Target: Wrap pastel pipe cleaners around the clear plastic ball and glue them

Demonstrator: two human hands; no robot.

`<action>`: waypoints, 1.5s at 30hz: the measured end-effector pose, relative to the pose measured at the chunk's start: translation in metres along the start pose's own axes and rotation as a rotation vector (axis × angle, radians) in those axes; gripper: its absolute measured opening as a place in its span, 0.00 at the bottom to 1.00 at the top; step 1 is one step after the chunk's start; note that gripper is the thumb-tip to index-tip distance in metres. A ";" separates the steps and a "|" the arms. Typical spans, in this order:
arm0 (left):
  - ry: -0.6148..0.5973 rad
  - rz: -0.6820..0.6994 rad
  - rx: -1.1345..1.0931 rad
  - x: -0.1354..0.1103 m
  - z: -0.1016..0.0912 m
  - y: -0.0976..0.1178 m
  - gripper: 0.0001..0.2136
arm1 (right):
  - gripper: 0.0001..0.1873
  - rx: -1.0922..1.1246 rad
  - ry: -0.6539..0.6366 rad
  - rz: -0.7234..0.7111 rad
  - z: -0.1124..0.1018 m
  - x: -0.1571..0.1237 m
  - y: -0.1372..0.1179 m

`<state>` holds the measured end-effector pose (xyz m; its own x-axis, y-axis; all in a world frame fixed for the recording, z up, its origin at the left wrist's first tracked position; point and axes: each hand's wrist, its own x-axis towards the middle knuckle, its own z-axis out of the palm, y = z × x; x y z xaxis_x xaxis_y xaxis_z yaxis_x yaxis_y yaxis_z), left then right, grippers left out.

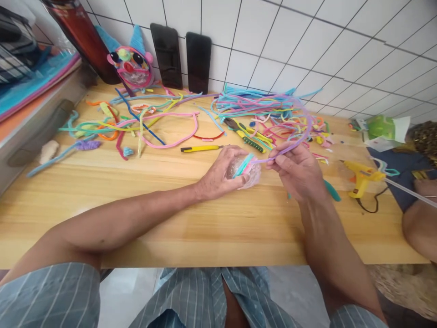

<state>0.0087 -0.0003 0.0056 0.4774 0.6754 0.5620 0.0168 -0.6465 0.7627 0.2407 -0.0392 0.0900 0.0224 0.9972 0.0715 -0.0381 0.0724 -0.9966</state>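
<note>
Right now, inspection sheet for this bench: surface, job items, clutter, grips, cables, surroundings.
Surface: wooden tabletop, most items along its far side.
Job items: clear ball with turquoise and pink strips; purple strip running to it.
Clutter: fuzzy stem bundle, yellow cutter, pliers.
Grips: left grip around the ball; right grip pinching the purple strip.
Cables: dark cord at the yellow glue gun.
Surroundings: tiled wall, two dark phones leaning on it, part of another person at right.
</note>
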 end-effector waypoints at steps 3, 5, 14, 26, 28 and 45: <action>0.007 0.002 -0.004 0.000 -0.001 0.002 0.25 | 0.21 -0.011 0.010 -0.030 -0.001 -0.003 0.001; 0.010 -0.032 -0.005 0.000 -0.001 0.004 0.24 | 0.20 -0.014 0.024 -0.036 -0.001 -0.005 0.003; -0.014 -0.065 -0.001 0.000 -0.004 0.007 0.24 | 0.20 -0.028 -0.006 -0.038 0.011 -0.010 0.011; -0.005 -0.023 0.025 0.001 -0.002 0.002 0.25 | 0.15 -0.068 0.047 -0.129 0.030 -0.017 0.017; -0.015 -0.038 0.032 0.001 -0.002 0.002 0.26 | 0.15 -0.080 0.076 -0.144 0.032 -0.017 0.019; -0.016 0.005 0.023 0.001 -0.001 0.001 0.26 | 0.17 -0.215 0.101 -0.204 0.041 -0.023 0.017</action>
<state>0.0080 0.0005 0.0074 0.4915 0.6664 0.5607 0.0343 -0.6581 0.7521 0.1991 -0.0599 0.0734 0.1076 0.9546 0.2777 0.1890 0.2546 -0.9484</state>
